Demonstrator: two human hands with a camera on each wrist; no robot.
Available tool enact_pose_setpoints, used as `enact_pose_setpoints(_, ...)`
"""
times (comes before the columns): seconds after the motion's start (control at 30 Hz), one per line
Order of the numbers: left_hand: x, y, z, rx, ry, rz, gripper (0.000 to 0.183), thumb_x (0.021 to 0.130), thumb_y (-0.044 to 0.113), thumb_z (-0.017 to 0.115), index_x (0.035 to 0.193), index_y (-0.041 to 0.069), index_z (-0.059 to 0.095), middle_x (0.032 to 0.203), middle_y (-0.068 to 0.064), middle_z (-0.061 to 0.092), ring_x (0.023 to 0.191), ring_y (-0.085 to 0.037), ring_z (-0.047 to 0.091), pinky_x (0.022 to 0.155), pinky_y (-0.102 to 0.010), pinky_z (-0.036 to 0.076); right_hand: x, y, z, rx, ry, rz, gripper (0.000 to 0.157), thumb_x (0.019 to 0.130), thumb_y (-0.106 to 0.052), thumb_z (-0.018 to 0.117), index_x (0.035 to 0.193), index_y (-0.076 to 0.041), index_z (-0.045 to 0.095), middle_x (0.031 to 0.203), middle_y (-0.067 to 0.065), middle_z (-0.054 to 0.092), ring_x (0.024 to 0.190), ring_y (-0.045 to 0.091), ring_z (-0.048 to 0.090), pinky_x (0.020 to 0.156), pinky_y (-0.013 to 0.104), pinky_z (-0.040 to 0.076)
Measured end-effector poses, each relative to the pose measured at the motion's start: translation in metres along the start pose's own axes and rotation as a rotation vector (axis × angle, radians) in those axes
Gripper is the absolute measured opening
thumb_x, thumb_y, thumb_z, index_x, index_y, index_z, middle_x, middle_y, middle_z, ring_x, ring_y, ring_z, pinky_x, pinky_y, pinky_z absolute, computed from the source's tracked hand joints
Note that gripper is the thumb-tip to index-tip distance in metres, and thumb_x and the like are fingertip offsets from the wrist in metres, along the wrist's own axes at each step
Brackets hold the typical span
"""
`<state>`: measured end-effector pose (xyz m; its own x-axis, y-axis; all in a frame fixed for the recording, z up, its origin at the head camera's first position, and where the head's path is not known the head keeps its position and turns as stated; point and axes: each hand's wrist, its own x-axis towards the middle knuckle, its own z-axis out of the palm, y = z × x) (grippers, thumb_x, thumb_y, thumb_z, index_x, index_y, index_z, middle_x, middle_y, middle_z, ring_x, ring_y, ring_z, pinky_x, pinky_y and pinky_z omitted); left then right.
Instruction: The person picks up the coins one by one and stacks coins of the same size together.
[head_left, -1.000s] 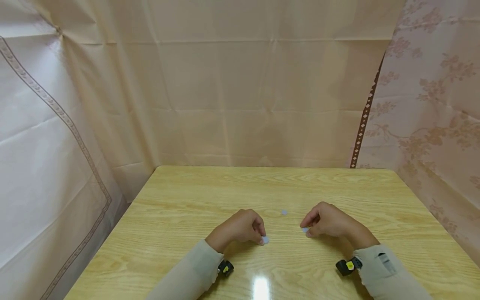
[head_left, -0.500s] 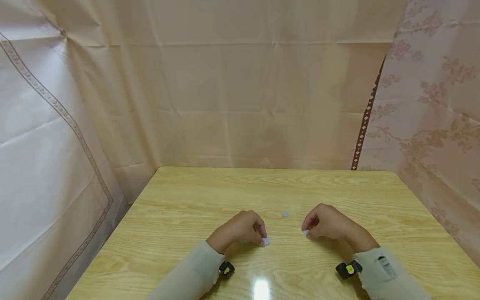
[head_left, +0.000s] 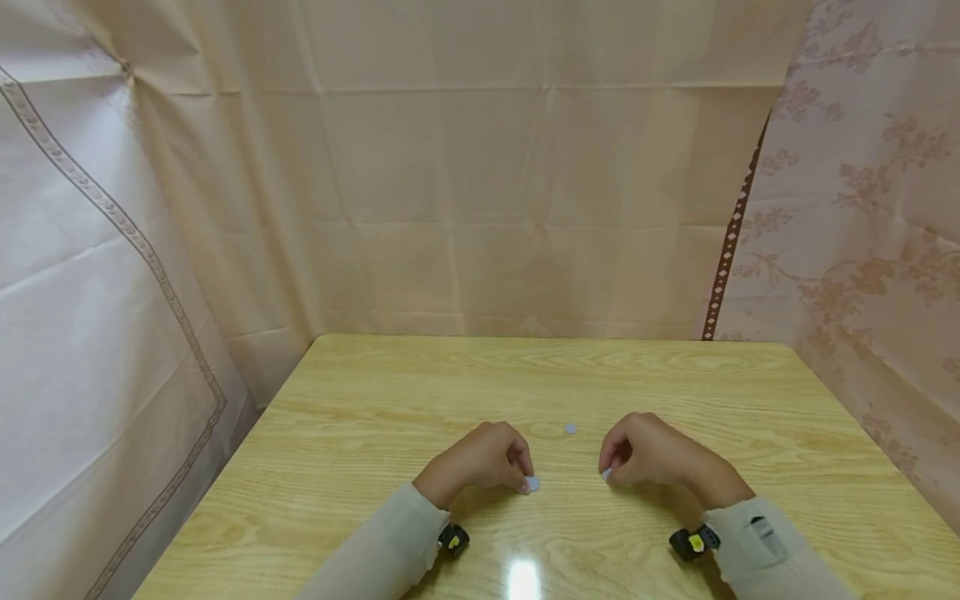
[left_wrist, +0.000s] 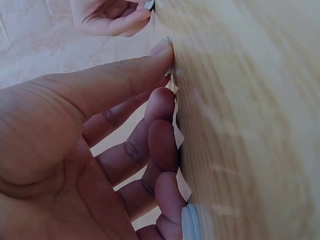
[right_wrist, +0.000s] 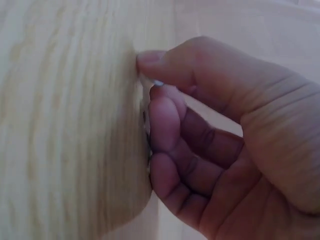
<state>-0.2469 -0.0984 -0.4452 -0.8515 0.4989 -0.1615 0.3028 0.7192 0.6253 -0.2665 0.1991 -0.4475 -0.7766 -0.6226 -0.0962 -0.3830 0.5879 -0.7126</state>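
In the head view my left hand [head_left: 480, 458] is low over the table, thumb and forefinger pinching a small pale round disc [head_left: 533, 483] at the wood surface. Across from it, my right hand [head_left: 656, 454] pinches another small pale disc [head_left: 606, 474], mostly covered by the fingertips. A third pale disc [head_left: 571, 428] lies on the table between the hands, slightly farther back. From the left wrist, the thumb [left_wrist: 125, 80] reaches to the held disc's edge, the other fingers curled against the table. The right wrist view shows the thumb [right_wrist: 185, 62] and curled fingers close to the wood.
The light wooden table [head_left: 420, 375] has a bright light reflection [head_left: 522, 577] near the front. Beige curtains [head_left: 480, 167] hang behind it, with a white curtain [head_left: 82, 333] at left and a floral one [head_left: 877, 208] at right. Both wrists wear black straps.
My right hand has shifted slightly toward me and to the left, and its disc is now more hidden by the fingers. The left hand and the middle disc stay put.
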Motion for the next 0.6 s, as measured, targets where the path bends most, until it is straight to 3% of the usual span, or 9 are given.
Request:
enact_pose_setpoints(0.13,0.000,0.001,0.000,0.005,0.001,0.003,0.016,0.080,0.014,0.090,0.078,0.021,0.076,0.072,0.011,0.067,0.066,-0.007,0.058,0.060,-0.023,0.048,0.000,-0.001,0.003,0.021,-0.016,-0.042,0.013,0.081,-0.005,0.083,0.084,-0.017,0.079,0.081,-0.004,0.074,0.071,0.011,0.065,0.064,0.026,0.056)
enact_pose_setpoints(0.6,0.001,-0.003,0.002,0.002,-0.002,0.005,0.017,0.081,0.015,0.090,0.078,0.023,0.075,0.073,0.011,0.068,0.066,-0.008,0.058,0.061,-0.024,0.048,-0.003,0.005,0.019,0.058,-0.016,-0.074,0.006,0.088,-0.021,0.084,0.093,-0.021,0.083,0.088,-0.007,0.077,0.073,0.010,0.069,0.065,0.027,0.058)
